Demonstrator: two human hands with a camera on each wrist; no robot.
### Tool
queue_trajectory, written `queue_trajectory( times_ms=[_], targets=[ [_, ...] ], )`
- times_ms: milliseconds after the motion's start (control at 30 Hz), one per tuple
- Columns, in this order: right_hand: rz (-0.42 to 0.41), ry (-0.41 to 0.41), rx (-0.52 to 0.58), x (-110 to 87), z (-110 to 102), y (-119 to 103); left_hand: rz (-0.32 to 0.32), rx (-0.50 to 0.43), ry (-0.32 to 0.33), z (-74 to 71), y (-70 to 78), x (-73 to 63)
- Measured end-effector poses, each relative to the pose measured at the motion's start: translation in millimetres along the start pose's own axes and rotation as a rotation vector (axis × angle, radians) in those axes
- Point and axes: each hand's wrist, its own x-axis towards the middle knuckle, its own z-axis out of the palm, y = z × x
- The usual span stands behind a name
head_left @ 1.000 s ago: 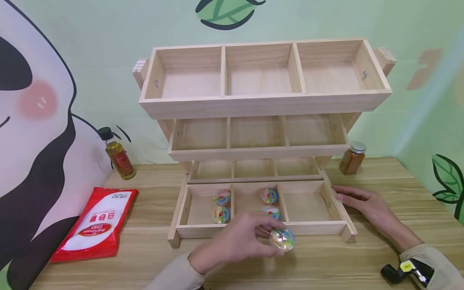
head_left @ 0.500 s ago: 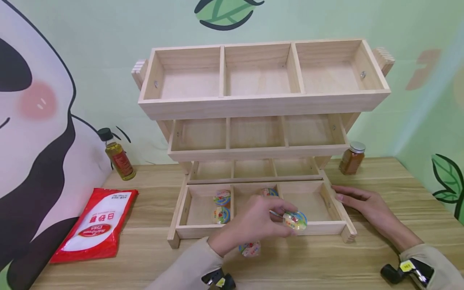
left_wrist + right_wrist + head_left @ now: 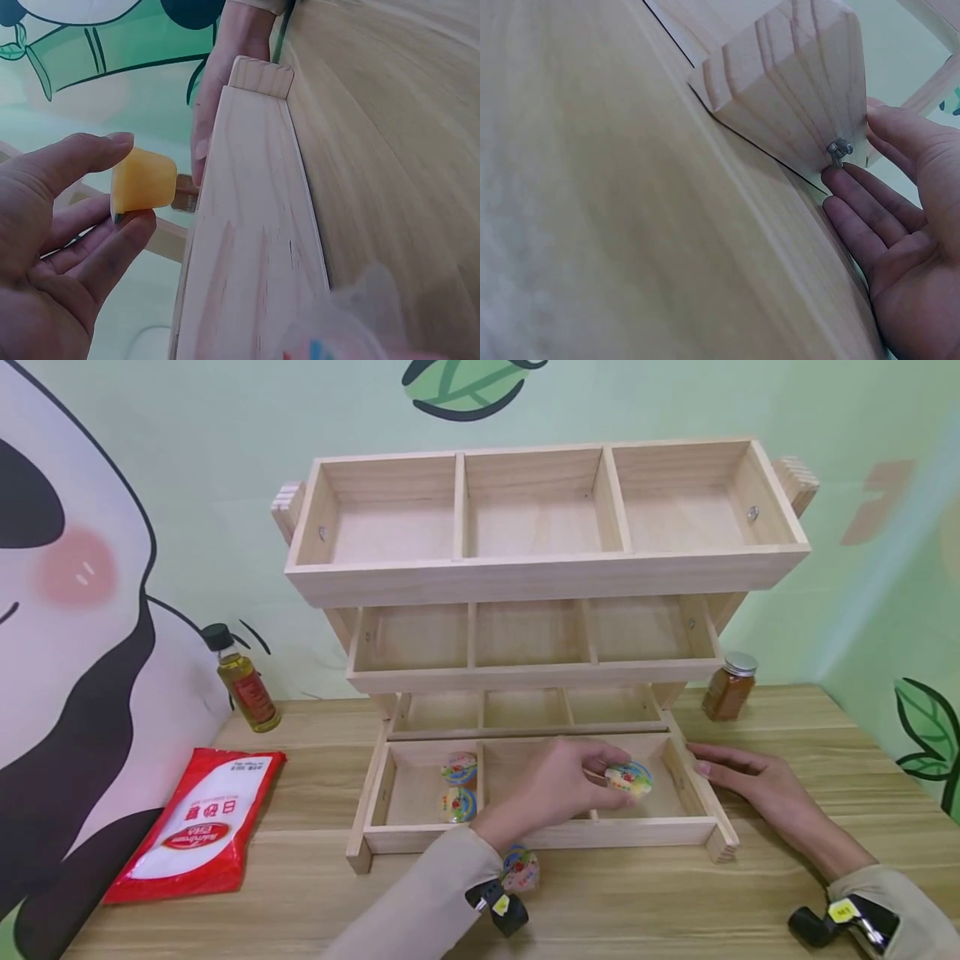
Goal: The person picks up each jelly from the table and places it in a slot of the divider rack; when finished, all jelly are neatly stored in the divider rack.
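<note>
My left hand (image 3: 551, 777) pinches a jelly cup (image 3: 630, 777) between thumb and fingers over the right compartment of the bottom tray (image 3: 652, 832). The cup's yellow body (image 3: 146, 180) shows in the left wrist view, its lid turned toward the palm. Two lidded jelly cups (image 3: 458, 787) sit in the tray's left compartment. My left hand covers most of the middle one. Another jelly cup (image 3: 520, 868) is on the table below the left wrist. My right hand (image 3: 761, 781) touches the rack's right base rail, fingers extended beside a wing-shaped metal fastener (image 3: 840, 148).
Above the bottom tray, the tiered wooden rack (image 3: 547, 578) rises with three-part trays. A red and white bag (image 3: 202, 827) lies at left, near an oil bottle (image 3: 249, 685). Behind the right hand stands a silver-lidded jar (image 3: 729, 689).
My left hand has carried the jelly cup from in front of the tray up and rightward over its right compartment. The cup on the table has come into sight. My right hand stays put.
</note>
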Motion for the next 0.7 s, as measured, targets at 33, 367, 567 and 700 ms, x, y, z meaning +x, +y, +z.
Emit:
queue_trajectory(
  times_ms=[33, 367, 567, 700],
  targets=[
    [0.001, -0.001, -0.003, 0.0, -0.1, -0.1, 0.0, 0.018, 0.012, 1.9, -0.2, 2.9],
    [0.012, -0.009, -0.02, 0.0, -1.0, -0.8, -0.048, 0.067, 0.063, 17.9, -0.3, 24.7],
    [0.015, -0.018, -0.025, -0.2, -1.3, -1.6, -0.045, 0.04, 0.076, 30.2, 2.0, 40.5],
    [0.009, -0.012, -0.017, -0.4, -1.1, -1.2, -0.052, 0.096, 0.08, 37.6, 3.5, 50.8]
  ],
)
